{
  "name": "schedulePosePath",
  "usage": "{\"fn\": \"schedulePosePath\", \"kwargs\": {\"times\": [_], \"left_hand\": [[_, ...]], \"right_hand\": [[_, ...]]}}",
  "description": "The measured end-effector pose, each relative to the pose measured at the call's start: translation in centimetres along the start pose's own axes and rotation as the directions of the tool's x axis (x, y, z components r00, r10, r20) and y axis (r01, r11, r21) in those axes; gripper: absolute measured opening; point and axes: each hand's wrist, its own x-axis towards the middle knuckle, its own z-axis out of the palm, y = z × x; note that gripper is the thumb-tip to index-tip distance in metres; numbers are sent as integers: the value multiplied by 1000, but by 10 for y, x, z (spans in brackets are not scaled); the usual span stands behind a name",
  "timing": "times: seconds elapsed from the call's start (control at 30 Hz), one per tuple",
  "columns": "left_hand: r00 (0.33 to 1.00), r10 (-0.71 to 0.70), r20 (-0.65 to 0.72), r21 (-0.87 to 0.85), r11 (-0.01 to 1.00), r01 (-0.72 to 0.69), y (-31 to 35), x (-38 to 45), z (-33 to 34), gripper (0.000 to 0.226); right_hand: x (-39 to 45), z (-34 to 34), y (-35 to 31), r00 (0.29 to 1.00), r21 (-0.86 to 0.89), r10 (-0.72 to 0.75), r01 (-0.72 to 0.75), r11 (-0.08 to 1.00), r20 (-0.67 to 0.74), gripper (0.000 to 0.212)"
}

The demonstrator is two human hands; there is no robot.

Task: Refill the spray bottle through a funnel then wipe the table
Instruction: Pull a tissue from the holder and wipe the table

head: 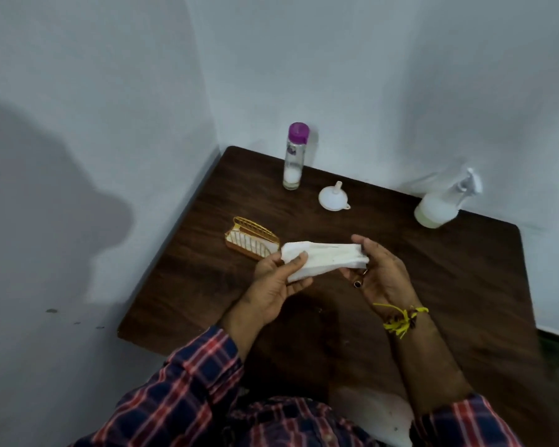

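Seen from the head camera, a person holds a folded white tissue [323, 259] above the middle of a dark wooden table [449, 285] with 2 hands. The left hand [271, 285] pinches the tissue's left end between thumb and fingers; the right hand [378, 272] grips the right end, fingers curled round it, with a ring on 1 finger and yellow threads at the wrist. Just left of the tissue a gold holder [250, 237] stands on the table with white tissues in it. Behind, near the wall corner, a bottle [294, 156] with a purple cap stands upright, a little white liquid at its bottom. The white funnel [333, 197] lies mouth down, spout up, beside it. The spray bottle [442, 201] stands at the far right edge, sprayer fitted, holding whitish liquid, well apart from both hands
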Motion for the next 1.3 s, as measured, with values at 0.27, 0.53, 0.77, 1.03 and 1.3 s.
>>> {"fn": "schedulePosePath", "kwargs": {"times": [0.27,0.53,0.77,1.03,1.3], "left_hand": [[995,91,-29,294,953,-79,-33,-8,28,36],[985,171,11,401,902,-161,-66,-20,53,12],[984,177,8,463,872,-160,-74,-19,64,17],[979,191,-75,537,835,-122,-82,-14,54,27],[977,133,-167,613,790,-3,-102,15,9,20]], "right_hand": [[-19,-78,11,982,-363,-178,144,921,-62,17],[-38,-116,9,959,-439,-234,142,887,-162,30],[-41,-142,5,980,-392,-194,160,906,-47,36],[-29,-152,16,969,-459,-233,172,872,-80,14],[0,-139,64,977,-588,-126,3,809,-169,18]]}}
